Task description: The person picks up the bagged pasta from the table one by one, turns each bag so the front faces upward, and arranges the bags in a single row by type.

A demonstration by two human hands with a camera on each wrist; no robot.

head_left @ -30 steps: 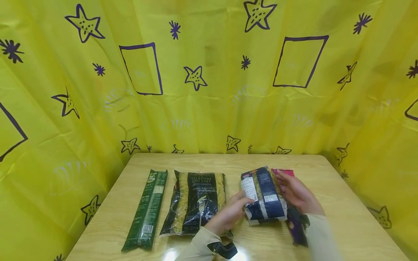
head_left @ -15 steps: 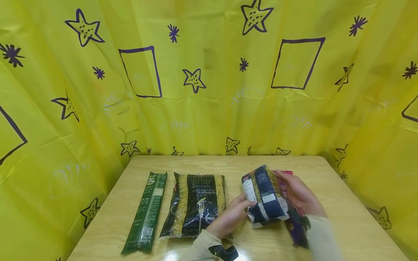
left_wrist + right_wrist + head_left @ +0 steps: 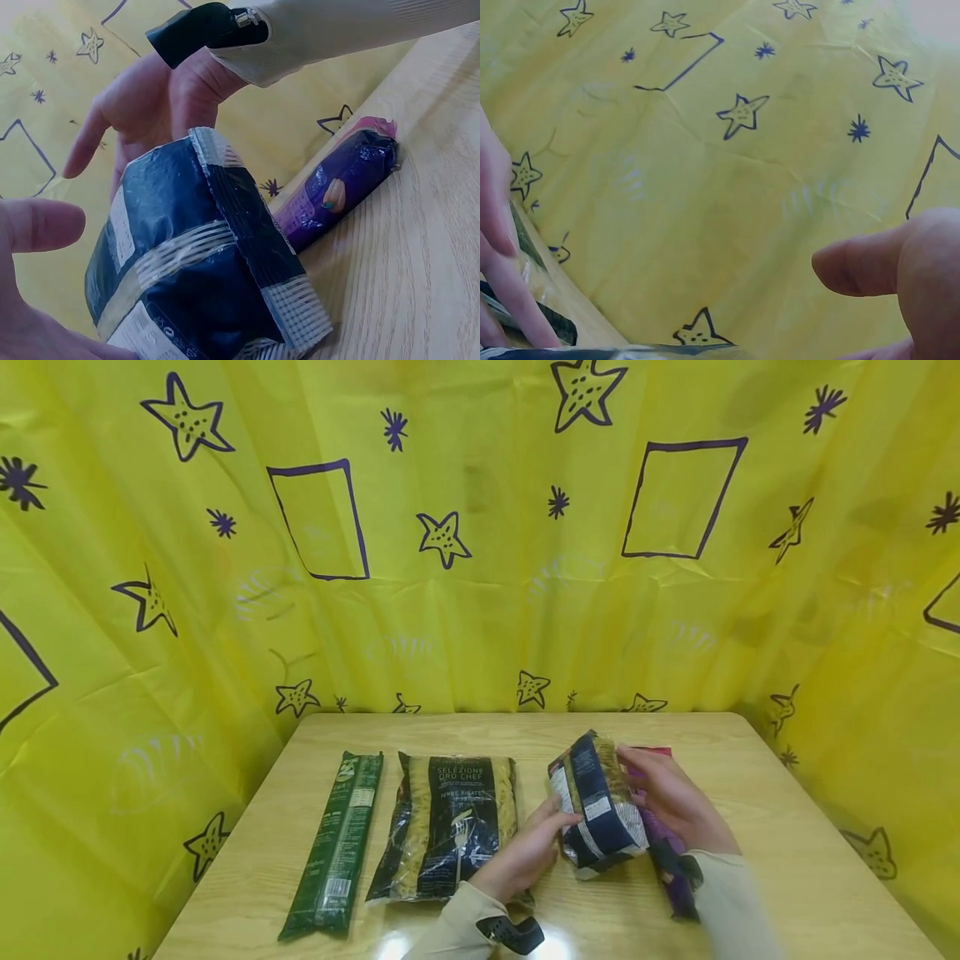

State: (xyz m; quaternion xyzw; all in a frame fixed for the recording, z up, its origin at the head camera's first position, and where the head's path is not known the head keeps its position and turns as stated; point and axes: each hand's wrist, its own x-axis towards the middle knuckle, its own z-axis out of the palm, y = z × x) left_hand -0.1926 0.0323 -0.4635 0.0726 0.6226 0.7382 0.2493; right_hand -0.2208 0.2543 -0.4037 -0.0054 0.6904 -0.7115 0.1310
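A dark blue pasta bag (image 3: 600, 810) is held tilted over the right half of the table, its printed back and a golden side showing. My left hand (image 3: 528, 852) grips its left side, thumb across the front. My right hand (image 3: 678, 797) touches the upper right edge with extended fingers; in the right wrist view its thumb (image 3: 862, 262) stands away from the bag. Behind the bag in the left wrist view, the right palm (image 3: 146, 105) faces it. A purple and pink packet (image 3: 337, 187) lies on the table, partly hidden by the right arm in the head view.
A large penne bag (image 3: 461, 827) lies left of the hands, and a long green packet (image 3: 337, 843) lies farther left. The wooden table (image 3: 795, 860) is enclosed by a yellow curtain (image 3: 480, 635) with drawn stars.
The blue pasta bag has turned and tilted further, showing more of its golden right side. It has shifted slightly left, and my right hand has moved left with it.
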